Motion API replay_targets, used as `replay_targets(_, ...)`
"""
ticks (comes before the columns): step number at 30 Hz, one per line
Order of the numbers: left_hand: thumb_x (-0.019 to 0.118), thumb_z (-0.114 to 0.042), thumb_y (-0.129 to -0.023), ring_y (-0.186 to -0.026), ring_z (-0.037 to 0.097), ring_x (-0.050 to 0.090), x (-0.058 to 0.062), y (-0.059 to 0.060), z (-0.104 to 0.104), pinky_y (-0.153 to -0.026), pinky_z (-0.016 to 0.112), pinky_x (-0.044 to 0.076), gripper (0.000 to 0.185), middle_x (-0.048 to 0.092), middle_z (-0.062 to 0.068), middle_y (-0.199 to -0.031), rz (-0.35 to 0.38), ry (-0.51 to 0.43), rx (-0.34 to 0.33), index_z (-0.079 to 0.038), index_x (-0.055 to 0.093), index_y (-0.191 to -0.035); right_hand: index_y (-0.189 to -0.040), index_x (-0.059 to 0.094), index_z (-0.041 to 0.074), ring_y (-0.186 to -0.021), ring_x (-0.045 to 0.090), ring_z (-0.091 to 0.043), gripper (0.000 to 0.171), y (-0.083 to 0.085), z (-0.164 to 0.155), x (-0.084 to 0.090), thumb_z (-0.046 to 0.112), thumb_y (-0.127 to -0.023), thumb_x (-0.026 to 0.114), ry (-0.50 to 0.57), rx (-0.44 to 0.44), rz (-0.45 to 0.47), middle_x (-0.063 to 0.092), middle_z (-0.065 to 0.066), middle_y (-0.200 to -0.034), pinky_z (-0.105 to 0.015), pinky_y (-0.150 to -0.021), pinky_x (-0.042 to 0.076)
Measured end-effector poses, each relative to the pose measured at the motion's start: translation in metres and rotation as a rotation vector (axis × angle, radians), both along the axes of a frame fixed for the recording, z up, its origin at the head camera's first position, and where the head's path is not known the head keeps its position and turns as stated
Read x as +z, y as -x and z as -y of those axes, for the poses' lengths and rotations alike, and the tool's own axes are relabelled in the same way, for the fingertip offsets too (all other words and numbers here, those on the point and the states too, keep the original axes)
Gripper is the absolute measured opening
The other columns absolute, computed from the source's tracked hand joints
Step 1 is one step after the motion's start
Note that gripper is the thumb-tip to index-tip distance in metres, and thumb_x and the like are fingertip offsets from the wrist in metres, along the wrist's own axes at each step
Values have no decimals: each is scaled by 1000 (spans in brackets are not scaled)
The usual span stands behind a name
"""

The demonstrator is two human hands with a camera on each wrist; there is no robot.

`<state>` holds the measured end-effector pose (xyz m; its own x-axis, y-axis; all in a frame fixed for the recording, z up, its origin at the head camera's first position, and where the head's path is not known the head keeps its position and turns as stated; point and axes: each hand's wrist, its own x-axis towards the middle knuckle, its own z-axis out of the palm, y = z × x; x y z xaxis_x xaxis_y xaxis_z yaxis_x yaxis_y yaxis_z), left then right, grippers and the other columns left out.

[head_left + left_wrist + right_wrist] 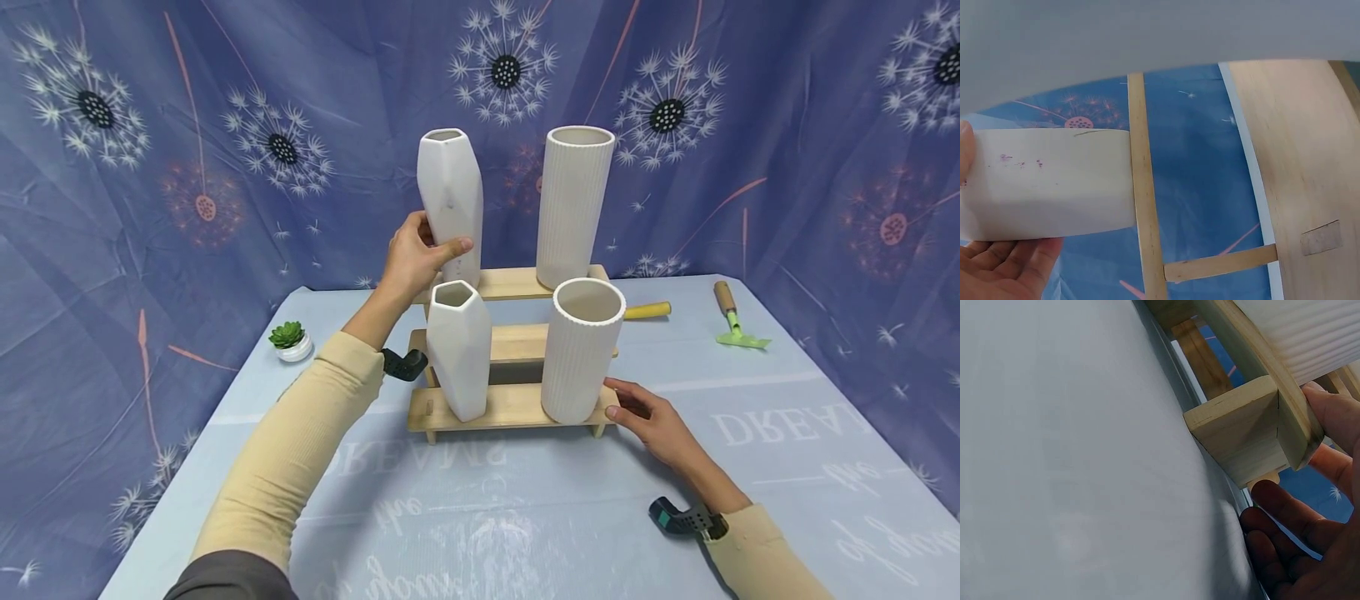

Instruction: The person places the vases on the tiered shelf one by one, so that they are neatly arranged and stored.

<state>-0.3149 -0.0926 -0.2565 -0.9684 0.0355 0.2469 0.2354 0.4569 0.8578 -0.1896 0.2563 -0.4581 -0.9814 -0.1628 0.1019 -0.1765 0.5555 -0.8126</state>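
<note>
A three-step wooden stand [517, 407] sits on the table. My left hand [416, 254] grips a white faceted vase [450, 200] near its base, tilted over the left of the top step. In the left wrist view, that vase [1054, 187] lies across my left hand [1004, 275] above the wooden slats [1144, 206]. A white ribbed vase [572, 204] stands to its right. On the bottom step are a second faceted vase [459, 354] and a second ribbed vase [581, 354]. My right hand [645, 417] touches the stand's right end; its thumb [1335, 412] rests against the shelf edge [1247, 437], its fingers [1285, 512] relaxed below.
A small potted succulent [291, 340] sits at the left of the table. A green hand rake with a wooden handle [735, 321] lies at the right. A yellow tool handle [648, 310] pokes out behind the stand. A blue patterned cloth hangs behind.
</note>
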Motion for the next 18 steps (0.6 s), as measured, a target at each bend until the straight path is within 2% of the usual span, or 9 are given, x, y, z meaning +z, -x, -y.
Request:
replay_targets(3,77,-44,-75,-115,20,58,-1,0,1,-95,39,48,80,57,6,-130,-7,-1,-10,-13,39,-138,-139,47,20,-120,54,-33,50,0,0,1,35,-93,59,4,4,1,54,-17,-133,-49,-96,45)
replay_targets(5,76,-45,-75,-116,20,57,-1,-1,2,-95,40,48,80,56,6,-130,-10,2,-15,-13,38,-138,-139,47,20,-120,54,-33,50,0,1,1,35,-93,59,5,5,1,54,-17,-134,-50,-96,45)
replay_targets(13,74,-45,-77,-123,18,53,-4,-9,11,-101,40,44,81,53,5,-133,18,-53,-65,-16,35,-142,-138,47,20,-118,55,-31,49,1,1,0,34,-93,59,-11,2,0,56,-16,-132,-32,-93,46)
replay_targets(18,70,-46,-81,-129,19,47,-9,-19,22,-106,40,39,81,48,5,-140,5,-85,-94,-16,31,-145,-138,47,19,-119,55,-32,50,1,0,-1,35,-93,59,-21,-4,-5,55,-17,-132,-39,-94,46)
